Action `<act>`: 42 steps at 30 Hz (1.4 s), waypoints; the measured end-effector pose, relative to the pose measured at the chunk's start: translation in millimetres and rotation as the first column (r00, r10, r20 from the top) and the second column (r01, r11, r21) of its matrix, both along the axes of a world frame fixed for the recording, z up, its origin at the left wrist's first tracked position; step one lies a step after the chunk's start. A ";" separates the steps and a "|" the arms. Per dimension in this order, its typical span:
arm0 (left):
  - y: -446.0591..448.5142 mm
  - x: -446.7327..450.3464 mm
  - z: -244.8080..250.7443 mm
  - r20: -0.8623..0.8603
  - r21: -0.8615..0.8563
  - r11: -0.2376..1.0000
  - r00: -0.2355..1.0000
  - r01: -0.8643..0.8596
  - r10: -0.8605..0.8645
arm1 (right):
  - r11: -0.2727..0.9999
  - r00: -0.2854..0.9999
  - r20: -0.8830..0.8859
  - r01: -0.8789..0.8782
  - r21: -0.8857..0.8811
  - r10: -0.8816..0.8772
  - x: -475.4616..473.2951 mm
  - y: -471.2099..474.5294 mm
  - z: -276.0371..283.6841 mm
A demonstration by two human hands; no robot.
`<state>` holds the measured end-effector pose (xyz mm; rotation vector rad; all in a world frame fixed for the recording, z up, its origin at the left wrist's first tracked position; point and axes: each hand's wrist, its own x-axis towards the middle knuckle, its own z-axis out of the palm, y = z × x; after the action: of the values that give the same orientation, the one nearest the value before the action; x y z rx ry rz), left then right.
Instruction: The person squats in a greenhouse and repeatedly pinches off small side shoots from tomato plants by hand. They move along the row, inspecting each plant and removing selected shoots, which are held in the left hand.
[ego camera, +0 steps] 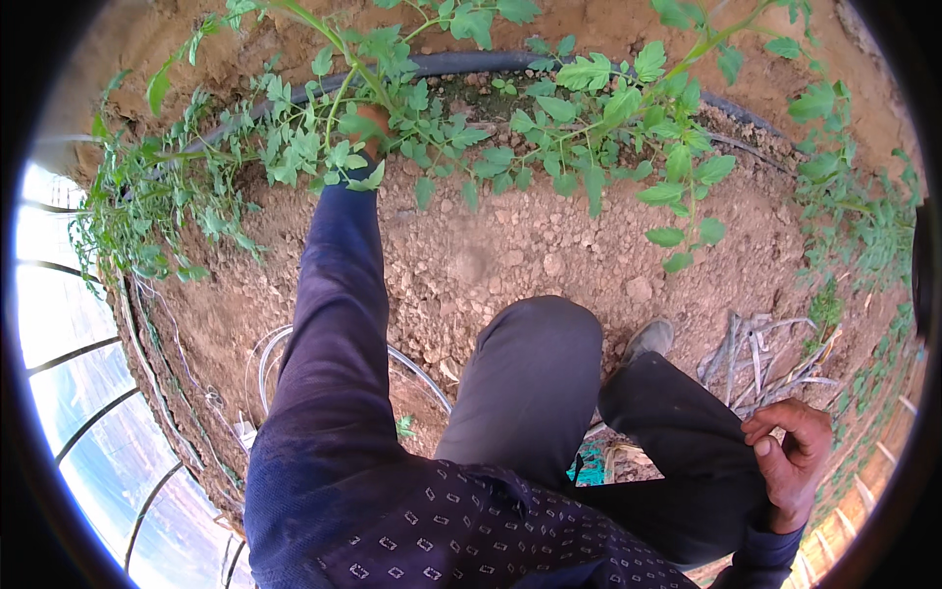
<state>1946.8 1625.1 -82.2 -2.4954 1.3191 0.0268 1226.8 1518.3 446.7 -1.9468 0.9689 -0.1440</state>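
My left hand (pixel 370 131) reaches in at the base of a tomato plant (pixel 353 62), near its thick green stem. Leaves cover most of its fingers, so whether it grips the stem cannot be seen. Off to the right, my right hand (pixel 795 449) is held by my bent leg (pixel 684 427), fingers curled and thumb tip close to them. Nothing shows in that hand, though its palm is partly hidden. Another tomato plant (pixel 625 110) leans over the cloddy soil (pixel 515 243) in front of me.
A dark irrigation hose (pixel 471 63) runs along the plant row. Pale tubing (pixel 419 375) loops on the soil beside my knee (pixel 544 331). Dry strips (pixel 758 361) lie in a heap at right. Clear plastic sheeting over dark ribs (pixel 81 390) curves along the left.
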 end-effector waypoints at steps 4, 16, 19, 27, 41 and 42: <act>4.7 -23.5 30.3 -0.361 -0.459 0.784 0.894 -0.418 0.264 | 1.000 1.000 -0.002 0.011 -0.015 -0.011 -1.4 0.4 1.5; 35.5 58.1 -29.4 -0.825 -0.562 0.697 0.234 -0.446 -0.515 | 0.999 0.999 0.038 0.028 -0.034 -0.026 -5.4 -2.3 0.2; 38.4 66.0 -35.0 -0.565 -0.375 0.926 0.786 0.026 -0.251 | 0.999 0.999 0.044 0.018 -0.035 -0.016 -5.7 -3.3 0.7; 14.4 -7.2 9.8 -0.475 -0.410 0.699 0.792 -0.586 0.385 | 1.000 0.999 0.045 0.018 -0.019 -0.017 -6.7 -6.7 2.4; 34.8 -99.8 112.7 -0.917 -0.354 0.240 0.284 -0.904 -0.281 | 0.998 0.989 0.147 -0.027 -0.051 0.034 -14.8 -10.6 10.1; 30.9 -113.9 127.5 -0.933 -0.318 0.273 0.248 -0.908 -0.262 | 0.998 0.988 0.151 -0.034 -0.058 0.043 -15.4 -11.0 11.0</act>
<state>1833.0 1656.1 45.4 -4.1462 0.6789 1.6219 1211.5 1507.3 457.7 -1.9726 0.8347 -0.2955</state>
